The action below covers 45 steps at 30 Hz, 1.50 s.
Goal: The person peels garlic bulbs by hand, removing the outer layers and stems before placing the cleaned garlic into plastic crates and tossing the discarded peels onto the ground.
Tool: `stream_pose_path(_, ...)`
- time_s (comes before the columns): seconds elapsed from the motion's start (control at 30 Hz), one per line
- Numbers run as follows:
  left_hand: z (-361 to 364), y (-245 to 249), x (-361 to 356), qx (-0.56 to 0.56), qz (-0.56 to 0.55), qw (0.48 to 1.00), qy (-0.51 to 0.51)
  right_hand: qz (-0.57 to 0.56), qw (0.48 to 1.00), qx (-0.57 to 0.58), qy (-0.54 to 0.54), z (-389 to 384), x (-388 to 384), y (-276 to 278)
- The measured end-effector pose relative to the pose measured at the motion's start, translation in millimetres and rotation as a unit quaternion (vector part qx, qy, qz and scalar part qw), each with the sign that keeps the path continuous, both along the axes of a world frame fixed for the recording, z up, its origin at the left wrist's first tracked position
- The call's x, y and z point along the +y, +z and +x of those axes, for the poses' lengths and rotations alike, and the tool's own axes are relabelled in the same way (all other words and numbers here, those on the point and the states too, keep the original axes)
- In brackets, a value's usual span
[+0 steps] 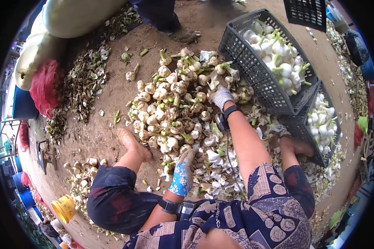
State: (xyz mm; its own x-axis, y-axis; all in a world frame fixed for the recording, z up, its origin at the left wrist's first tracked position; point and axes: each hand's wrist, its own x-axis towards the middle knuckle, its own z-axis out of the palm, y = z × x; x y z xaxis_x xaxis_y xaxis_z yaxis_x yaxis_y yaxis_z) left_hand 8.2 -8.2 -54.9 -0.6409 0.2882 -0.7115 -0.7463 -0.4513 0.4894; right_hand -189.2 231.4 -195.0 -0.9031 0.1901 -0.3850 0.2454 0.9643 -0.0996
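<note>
My right hand [222, 97], in a white striped glove, reaches to the right edge of a large pile of untrimmed garlic bulbs [166, 103]; its fingers are partly hidden among the bulbs and peelings. My left hand [184, 172], in a soiled glove with a blue floral cuff, is low at the near edge of the pile. Its fingers are too unclear against the garlic and skins to show what they hold. Loose garlic skins [216, 159] lie between my two arms.
Two black crates of cleaned garlic, one [259, 68] at upper right and another [326, 155] nearer. A person's leg [160, 16] stands beyond the pile. Red net sack [45, 87] and white sacks sit at left. A yellow bucket [64, 208] and small garlic pile [84, 176] are lower left.
</note>
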Motion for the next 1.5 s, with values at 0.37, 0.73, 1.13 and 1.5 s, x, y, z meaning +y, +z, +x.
stream_pose_path(0.37, 1.6, 33.3, 5.1, 0.090, 0.159, 0.977, -0.107, -0.602, 0.787, 0.116, -0.059, 221.7, -34.5, 183.8)
stream_pose_path(0.73, 44.0, 110.5, 18.0, 0.699, -0.252, 0.621, -0.251, -0.434, 0.835, 0.300, -0.154, 310.8, -61.6, 237.8)
stream_pose_path(1.13, 45.0, 113.9, 4.6, 0.745, -0.248, 0.556, -0.270, -0.496, 0.814, 0.254, -0.163, 314.1, -69.6, 260.5)
stream_pose_path(1.5, 34.4, 109.2, -13.4, 0.622, -0.150, 0.731, -0.236, -0.533, 0.816, 0.205, -0.093, 301.6, -74.6, 264.9)
